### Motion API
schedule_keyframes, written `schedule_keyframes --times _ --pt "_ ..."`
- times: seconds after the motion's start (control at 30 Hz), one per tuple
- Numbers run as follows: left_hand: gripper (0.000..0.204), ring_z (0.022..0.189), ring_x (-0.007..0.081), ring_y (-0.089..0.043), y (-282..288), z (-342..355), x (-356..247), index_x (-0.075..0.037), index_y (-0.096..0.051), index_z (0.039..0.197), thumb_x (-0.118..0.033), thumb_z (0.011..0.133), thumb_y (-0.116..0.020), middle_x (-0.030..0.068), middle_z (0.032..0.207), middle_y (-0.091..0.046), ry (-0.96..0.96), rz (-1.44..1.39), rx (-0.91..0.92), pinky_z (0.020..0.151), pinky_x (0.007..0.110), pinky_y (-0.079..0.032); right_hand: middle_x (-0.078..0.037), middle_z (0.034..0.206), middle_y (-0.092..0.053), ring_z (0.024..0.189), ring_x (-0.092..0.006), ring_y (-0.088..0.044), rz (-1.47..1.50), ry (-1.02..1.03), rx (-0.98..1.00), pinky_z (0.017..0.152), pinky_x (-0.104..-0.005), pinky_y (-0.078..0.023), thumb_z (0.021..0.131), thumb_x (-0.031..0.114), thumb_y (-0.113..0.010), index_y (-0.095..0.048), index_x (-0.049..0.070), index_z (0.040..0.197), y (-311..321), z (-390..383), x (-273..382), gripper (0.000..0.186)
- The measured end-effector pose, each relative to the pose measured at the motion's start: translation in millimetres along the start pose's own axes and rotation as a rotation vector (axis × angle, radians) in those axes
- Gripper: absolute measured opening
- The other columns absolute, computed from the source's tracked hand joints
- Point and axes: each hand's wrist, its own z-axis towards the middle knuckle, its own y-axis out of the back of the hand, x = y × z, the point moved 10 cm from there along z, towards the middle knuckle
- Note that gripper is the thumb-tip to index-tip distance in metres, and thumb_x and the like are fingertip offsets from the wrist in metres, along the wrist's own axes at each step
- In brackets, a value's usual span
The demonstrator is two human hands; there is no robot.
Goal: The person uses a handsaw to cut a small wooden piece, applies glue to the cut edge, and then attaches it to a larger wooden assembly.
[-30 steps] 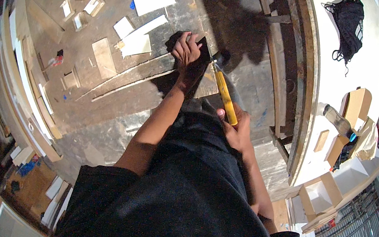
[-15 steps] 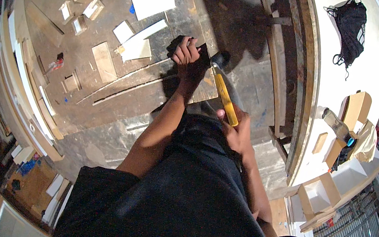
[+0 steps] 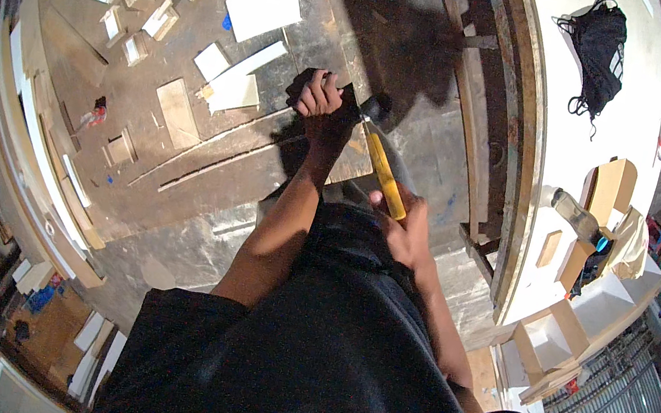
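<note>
My left hand point(image 3: 322, 97) is closed, fingers curled over a dark, shadowed piece at the edge of a board point(image 3: 350, 172); what it grips is hard to make out. My right hand point(image 3: 402, 226) is wrapped round a long yellow tool point(image 3: 383, 165), whose narrow metal tip points up beside my left hand, at the board. Long narrow strips point(image 3: 209, 156) lie to the left of my hands. Just beyond them are white offcuts point(image 3: 235, 91) and a white rectangular panel point(image 3: 263, 6).
Small wooden assemblies point(image 3: 162, 20) and a red object point(image 3: 97, 115) lie at left, beside stacked boards point(image 3: 38, 143). At right, long timbers point(image 3: 476, 108) border a white surface point(image 3: 640, 108) holding black mesh fabric point(image 3: 597, 50), a clear bottle point(image 3: 572, 210) and open boxes point(image 3: 555, 346).
My left hand has shifted slightly toward my body, fingers still curled. The yellow tool in my right hand sits slightly lower and further left in view. The surroundings have shifted slightly in the picture.
</note>
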Motion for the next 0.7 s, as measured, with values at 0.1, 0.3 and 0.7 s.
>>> schedule_keyframes --times 0.1,0.3,0.7 --pt "0.043 0.122 0.0270 -0.050 2.1 0.3 -3.6 -0.012 -0.054 0.128 -0.017 0.088 -0.069 0.0056 0.138 -0.052 -0.010 0.008 -0.003 0.095 0.043 -0.037 -0.022 0.082 -0.067 0.080 -0.0188 -0.060 -0.057 0.074 0.014 0.077 -0.0393 -0.050 0.093 0.023 -0.066 -0.063 -0.004 0.111 -6.3 7.5 -7.4 0.032" --pt "0.044 0.117 0.0272 -0.053 1.7 -1.3 0.9 -0.011 -0.056 0.125 -0.017 0.084 -0.072 0.0068 0.135 -0.055 -0.051 0.026 -0.078 0.093 0.042 -0.037 -0.012 0.078 -0.063 0.078 -0.0162 -0.054 0.132 0.050 -0.016 0.071 -0.0371 -0.048 0.097 0.031 -0.065 -0.063 -0.004 0.101 0.3 -10.4 10.0 0.035" --pt "0.044 0.120 0.0264 -0.052 -1.3 -7.8 9.7 -0.015 -0.055 0.126 -0.021 0.086 -0.073 0.0040 0.137 -0.054 0.006 0.030 -0.030 0.097 0.043 -0.036 -0.009 0.090 -0.067 0.087 -0.0140 -0.056 0.131 -0.133 0.029 0.078 -0.0330 -0.048 0.100 0.032 -0.064 -0.064 -0.005 0.106 10.7 -20.4 25.8 0.038"
